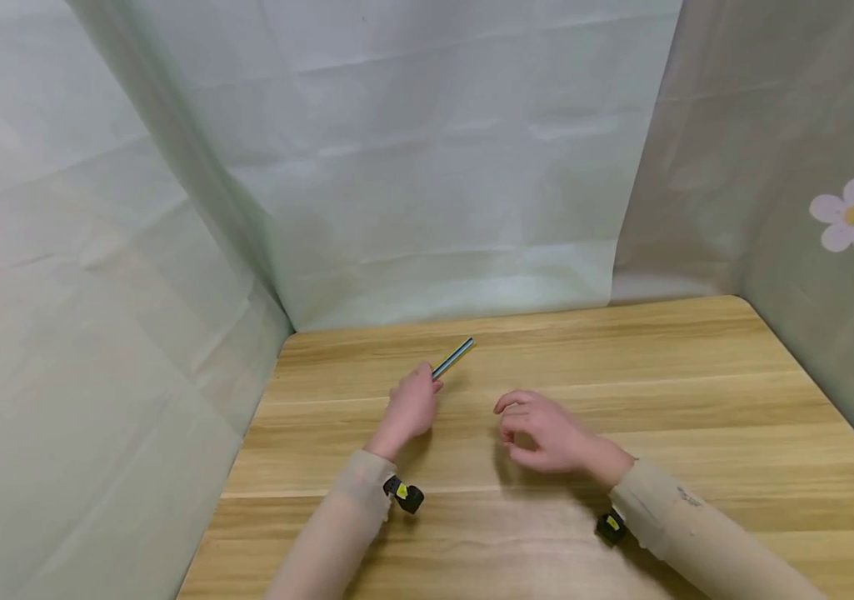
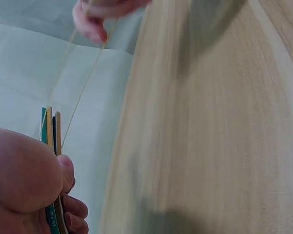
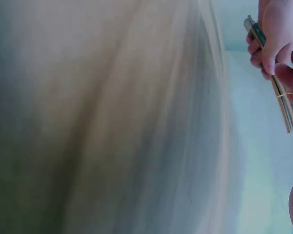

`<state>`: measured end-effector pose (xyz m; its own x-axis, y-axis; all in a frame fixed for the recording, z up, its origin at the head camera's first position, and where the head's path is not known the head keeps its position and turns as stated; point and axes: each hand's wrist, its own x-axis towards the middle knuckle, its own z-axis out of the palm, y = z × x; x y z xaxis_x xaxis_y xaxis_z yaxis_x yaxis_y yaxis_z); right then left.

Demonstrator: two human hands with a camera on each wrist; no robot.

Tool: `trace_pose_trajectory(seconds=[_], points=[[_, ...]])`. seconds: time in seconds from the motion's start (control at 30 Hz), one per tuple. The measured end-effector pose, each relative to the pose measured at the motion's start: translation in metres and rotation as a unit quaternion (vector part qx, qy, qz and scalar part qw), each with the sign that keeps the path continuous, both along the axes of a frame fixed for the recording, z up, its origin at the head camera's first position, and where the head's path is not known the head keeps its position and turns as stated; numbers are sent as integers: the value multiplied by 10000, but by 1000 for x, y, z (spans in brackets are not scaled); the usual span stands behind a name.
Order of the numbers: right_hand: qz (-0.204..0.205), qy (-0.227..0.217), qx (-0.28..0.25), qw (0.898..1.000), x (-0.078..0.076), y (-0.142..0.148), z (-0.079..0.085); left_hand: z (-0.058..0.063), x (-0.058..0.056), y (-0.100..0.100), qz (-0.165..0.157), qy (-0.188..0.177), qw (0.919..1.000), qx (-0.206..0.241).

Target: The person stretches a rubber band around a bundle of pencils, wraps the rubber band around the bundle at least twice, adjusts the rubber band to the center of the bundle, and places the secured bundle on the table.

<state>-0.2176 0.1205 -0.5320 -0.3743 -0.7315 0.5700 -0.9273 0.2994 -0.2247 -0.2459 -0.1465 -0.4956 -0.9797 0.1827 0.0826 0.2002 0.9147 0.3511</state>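
A thin bundle of pencils (image 1: 454, 357) is gripped by my left hand (image 1: 413, 403) above the left-middle of the table. The pencils point away to the upper right; green and tan ones show in the left wrist view, where the thumb and curled fingers clasp them. A yellowish rubber band (image 2: 83, 90) loops round the bundle and stretches up to the fingertips of my right hand (image 1: 546, 433). Those fingers are bent and hold the band's far end, apart from the pencils. In the head view the band is too thin to make out.
Beneath both hands lies a wood-grain table (image 1: 696, 400). Pale fabric walls (image 1: 434, 183) stand along its back and sides, with a printed flower (image 1: 853, 215) on the right. Each wrist carries a small black camera (image 1: 406, 495).
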Motion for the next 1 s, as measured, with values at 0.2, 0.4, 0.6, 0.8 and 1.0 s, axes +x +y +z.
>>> trace_pose_trajectory(seconds=[0.2,0.4,0.6,0.8,1.0], points=[[793,-19,-639,9948,11,-8,7,-1,4,1,-132,-91,9999,-8],[1061,-2104,-1743,9561,29,-20,12,-1,9,6,-148,-206,9996,110],[1167,-4389,-2805,8456,40,-28,16,-1,10,7,-99,-101,9996,230],[901,-5748,-3717,7235,45,-38,16,1,13,13,87,398,9978,530],[696,-6426,-4828,5908,41,-46,12,0,14,21,21,1345,9886,676]])
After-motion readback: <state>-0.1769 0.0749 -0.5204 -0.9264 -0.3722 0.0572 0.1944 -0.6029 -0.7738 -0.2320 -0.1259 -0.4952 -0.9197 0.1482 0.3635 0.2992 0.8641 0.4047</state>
